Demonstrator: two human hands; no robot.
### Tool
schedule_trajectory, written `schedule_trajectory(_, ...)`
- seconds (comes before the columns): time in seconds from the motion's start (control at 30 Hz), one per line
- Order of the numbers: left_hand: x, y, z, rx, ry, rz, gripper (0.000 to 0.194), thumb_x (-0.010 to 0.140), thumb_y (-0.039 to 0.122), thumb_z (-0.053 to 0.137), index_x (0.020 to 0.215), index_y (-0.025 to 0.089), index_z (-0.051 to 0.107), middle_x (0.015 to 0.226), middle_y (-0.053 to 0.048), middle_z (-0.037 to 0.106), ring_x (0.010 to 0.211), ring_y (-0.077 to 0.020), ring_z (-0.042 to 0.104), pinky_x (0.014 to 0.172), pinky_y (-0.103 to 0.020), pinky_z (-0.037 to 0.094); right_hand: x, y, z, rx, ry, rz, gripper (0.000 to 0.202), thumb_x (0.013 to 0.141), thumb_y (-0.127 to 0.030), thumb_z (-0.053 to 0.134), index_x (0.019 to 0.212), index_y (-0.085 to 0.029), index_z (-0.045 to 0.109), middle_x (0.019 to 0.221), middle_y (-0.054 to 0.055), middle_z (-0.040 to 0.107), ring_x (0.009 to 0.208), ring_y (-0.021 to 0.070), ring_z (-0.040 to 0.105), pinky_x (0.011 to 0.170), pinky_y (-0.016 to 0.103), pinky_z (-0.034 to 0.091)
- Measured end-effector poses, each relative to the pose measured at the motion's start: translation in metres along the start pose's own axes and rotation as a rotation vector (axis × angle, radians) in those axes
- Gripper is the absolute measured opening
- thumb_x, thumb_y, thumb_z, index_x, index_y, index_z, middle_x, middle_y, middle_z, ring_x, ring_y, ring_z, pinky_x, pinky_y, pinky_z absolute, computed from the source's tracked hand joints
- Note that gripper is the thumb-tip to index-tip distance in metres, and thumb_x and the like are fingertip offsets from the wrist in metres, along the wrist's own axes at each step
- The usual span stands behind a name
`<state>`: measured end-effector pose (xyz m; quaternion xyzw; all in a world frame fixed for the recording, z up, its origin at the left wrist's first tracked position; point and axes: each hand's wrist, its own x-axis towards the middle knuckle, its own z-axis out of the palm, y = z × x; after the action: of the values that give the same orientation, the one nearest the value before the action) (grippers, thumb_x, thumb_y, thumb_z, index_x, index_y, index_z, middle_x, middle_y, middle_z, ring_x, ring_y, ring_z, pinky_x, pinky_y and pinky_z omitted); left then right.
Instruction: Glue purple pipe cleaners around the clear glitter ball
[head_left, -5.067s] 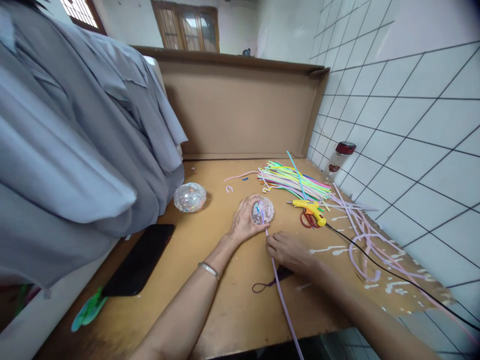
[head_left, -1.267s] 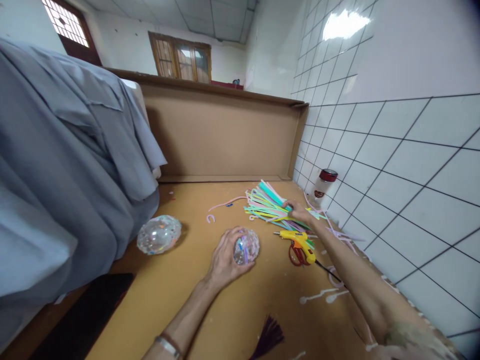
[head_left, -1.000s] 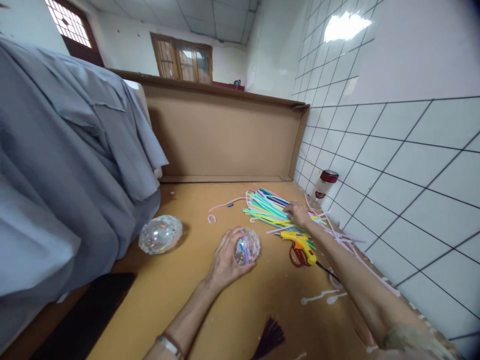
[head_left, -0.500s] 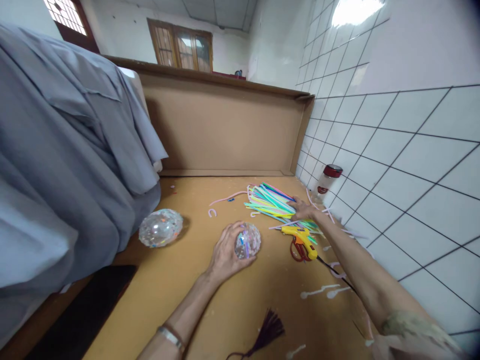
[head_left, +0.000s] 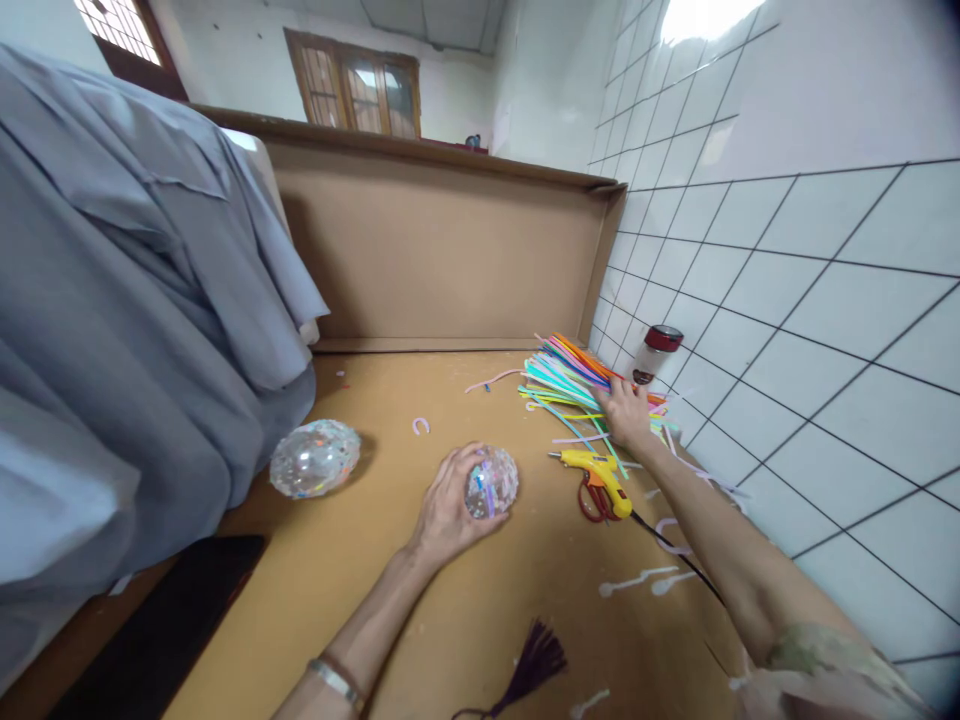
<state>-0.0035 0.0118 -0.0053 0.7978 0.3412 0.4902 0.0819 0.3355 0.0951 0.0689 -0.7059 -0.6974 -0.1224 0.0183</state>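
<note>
My left hand (head_left: 448,508) is wrapped round the left side of a small clear ball (head_left: 495,482) with shiny, bumpy decoration, which rests on the tan tabletop (head_left: 390,620). At the right, my right hand (head_left: 624,408) lies on a loose bundle of coloured sticks (head_left: 559,378), its fingers partly among them; whether it grips any is hard to tell. Just below the bundle are a yellow glue gun (head_left: 600,475) and red-handled scissors (head_left: 592,500), partly under the gun. A larger clear, bumpy ball (head_left: 315,458) sits at the left.
A jar with a red lid (head_left: 660,340) stands by the tiled wall. A dark purple tassel (head_left: 538,660) lies near the front. Cardboard (head_left: 442,250) rises at the back, grey cloth (head_left: 150,300) hangs at the left. A curled pale piece (head_left: 421,426) lies mid-table.
My right hand has shifted slightly right and up, and the stick bundle has moved the same way and spread, showing orange sticks. My left hand still holds the small ball.
</note>
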Motion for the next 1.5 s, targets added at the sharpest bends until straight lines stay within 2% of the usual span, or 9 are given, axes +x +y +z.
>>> schedule_trajectory(0.07,0.0,0.0,0.0,0.002,0.001,0.003,0.077,0.065,0.03,0.082,0.129,0.024,0.04,0.133,-0.014,0.054,0.123,-0.0314,0.055,0.103,-0.053,0.049,-0.006,0.001,-0.002,0.0,-0.046,-0.081,0.049,0.088,-0.017,0.052,0.136,-0.025,0.055,0.156,0.016,0.032,0.136,0.04,0.032,0.107,0.058,0.024)
schedule_trajectory(0.17,-0.001,-0.002,0.0,0.011,0.001,0.003,0.077,0.065,0.031,0.081,0.13,0.024,0.039,0.134,-0.014,0.054,0.123,-0.0316,0.055,0.102,-0.054,0.049,-0.009,0.002,-0.002,0.031,-0.155,-0.158,0.05,0.084,-0.018,0.054,0.132,-0.029,0.06,0.152,0.008,0.043,0.131,0.0352,0.042,0.104,0.053,0.032)
schedule_trajectory(0.43,-0.003,-0.001,-0.001,-0.004,0.02,0.019,0.078,0.064,0.029,0.081,0.131,0.025,0.041,0.134,-0.012,0.055,0.122,-0.0332,0.056,0.102,-0.053,0.051,-0.019,-0.004,-0.006,0.15,-0.201,-0.123,0.059,0.073,-0.01,0.054,0.128,-0.029,0.064,0.145,0.003,0.053,0.131,0.0321,0.046,0.105,0.05,0.033)
schedule_trajectory(0.57,-0.003,-0.001,-0.001,0.018,0.02,0.029,0.079,0.064,0.029,0.082,0.131,0.024,0.04,0.134,-0.014,0.055,0.122,-0.0325,0.056,0.101,-0.053,0.051,-0.016,0.003,-0.012,0.257,-0.161,-0.037,0.061,0.077,-0.017,0.055,0.137,-0.024,0.056,0.139,0.006,0.058,0.123,0.0267,0.054,0.101,0.038,0.041)
schedule_trajectory(0.73,-0.001,-0.001,-0.001,0.033,0.021,0.026,0.076,0.063,0.03,0.082,0.128,0.021,0.042,0.132,-0.014,0.056,0.121,-0.0315,0.057,0.101,-0.051,0.05,0.002,0.017,-0.005,0.292,-0.123,0.185,0.054,0.092,-0.038,0.045,0.141,-0.016,0.05,0.127,0.015,0.064,0.11,0.0278,0.063,0.089,0.037,0.049)
schedule_trajectory(0.93,0.001,0.001,-0.001,0.028,0.015,0.017,0.076,0.063,0.03,0.082,0.127,0.021,0.042,0.132,-0.015,0.056,0.121,-0.0312,0.057,0.102,-0.05,0.05,0.023,0.018,0.01,0.22,-0.165,0.346,0.03,0.085,-0.041,0.06,0.103,-0.02,0.071,0.083,0.009,0.073,0.078,0.0242,0.068,0.072,0.035,0.051)
schedule_trajectory(1.03,0.001,0.001,-0.001,0.031,0.016,0.017,0.075,0.063,0.03,0.082,0.127,0.022,0.042,0.132,-0.014,0.056,0.121,-0.0313,0.056,0.101,-0.051,0.05,0.021,0.012,0.004,0.161,-0.08,0.357,0.025,0.083,-0.035,0.063,0.1,-0.019,0.07,0.086,0.01,0.072,0.085,0.0253,0.066,0.078,0.037,0.048)
schedule_trajectory(1.23,0.0,-0.001,0.0,0.034,0.015,0.025,0.075,0.064,0.031,0.082,0.127,0.022,0.042,0.132,-0.014,0.056,0.122,-0.0319,0.056,0.101,-0.051,0.05,-0.001,-0.006,-0.013,0.034,0.154,0.202,0.038,0.089,-0.012,0.044,0.126,-0.008,0.054,0.127,0.025,0.057,0.122,0.0342,0.045,0.098,0.047,0.031)
schedule_trajectory(1.5,-0.002,-0.003,0.001,0.043,0.008,0.027,0.078,0.064,0.031,0.082,0.129,0.021,0.04,0.133,-0.015,0.055,0.122,-0.0314,0.055,0.102,-0.051,0.05,-0.014,-0.011,0.005,0.075,0.024,-0.044,0.029,0.086,-0.01,0.047,0.101,-0.02,0.07,0.11,0.011,0.066,0.107,0.0245,0.055,0.091,0.034,0.035)
